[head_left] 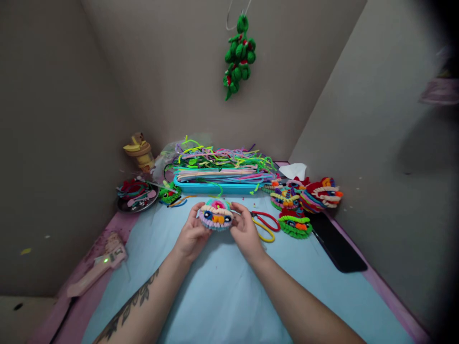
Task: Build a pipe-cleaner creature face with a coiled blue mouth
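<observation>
Between my two hands is a small bird figure made of pipe cleaners (216, 216), with a lilac and cream body, blue-rimmed eyes and an orange beak. It is held a little above the blue table cover, its face turned toward me. My left hand (193, 234) grips its left side with thumb and fingers. On the other side, my right hand (247, 231) pinches its right edge. The backs of the fingers are partly hidden behind the figure. Scissors with red and yellow handles (267, 224) lie just right of my right hand.
A blue tray (218, 188) heaped with pipe cleaners stands at the back. Several finished figures (296, 224) and a black phone (339, 246) lie right. Left are a pink glue gun (103, 265), lit green, and a metal bowl (125, 205). Green ornaments (238, 59) hang above.
</observation>
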Available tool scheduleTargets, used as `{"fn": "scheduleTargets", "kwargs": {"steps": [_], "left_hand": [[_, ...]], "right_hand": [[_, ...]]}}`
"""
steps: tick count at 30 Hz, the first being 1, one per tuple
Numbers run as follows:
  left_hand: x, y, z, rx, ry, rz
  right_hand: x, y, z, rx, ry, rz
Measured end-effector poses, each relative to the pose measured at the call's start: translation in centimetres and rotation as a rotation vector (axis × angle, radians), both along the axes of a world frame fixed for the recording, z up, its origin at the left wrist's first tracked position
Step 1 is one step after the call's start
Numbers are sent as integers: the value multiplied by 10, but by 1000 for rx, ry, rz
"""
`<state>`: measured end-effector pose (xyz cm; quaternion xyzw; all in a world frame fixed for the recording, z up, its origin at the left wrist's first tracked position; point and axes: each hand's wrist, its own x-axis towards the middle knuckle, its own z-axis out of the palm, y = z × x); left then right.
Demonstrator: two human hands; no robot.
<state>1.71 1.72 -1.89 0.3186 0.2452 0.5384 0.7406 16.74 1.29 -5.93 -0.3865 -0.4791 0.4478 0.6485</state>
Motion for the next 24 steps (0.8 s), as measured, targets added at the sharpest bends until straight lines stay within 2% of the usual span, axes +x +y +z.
{"fn": "scheduleTargets", "kwargs": {"steps": [3, 9, 11, 13, 16, 18, 21, 24], "left_hand": [[-7, 2, 0, 4, 68, -102], [-18, 9, -3, -47, 354, -118], [-24, 11, -3, -14, 492, -61], [-32, 15, 0, 47, 644, 54], [-45, 20, 6, 170, 828, 162], [-52, 21, 9, 295, 908, 106], [-58, 19, 8, 439, 949, -61], [-57, 19, 2, 560, 998, -106]], "right_hand": [[8, 4, -4, -56, 34, 27], [8, 10, -17, -187, -111, 113], [7, 12, -19, -174, -193, 84], [10, 13, -18, -139, -255, 40], [21, 12, -10, -104, -360, 15], [28, 9, -1, -73, -510, 75], [34, 2, 9, 40, -793, 245], [32, -1, 10, 116, -944, 303]]}}
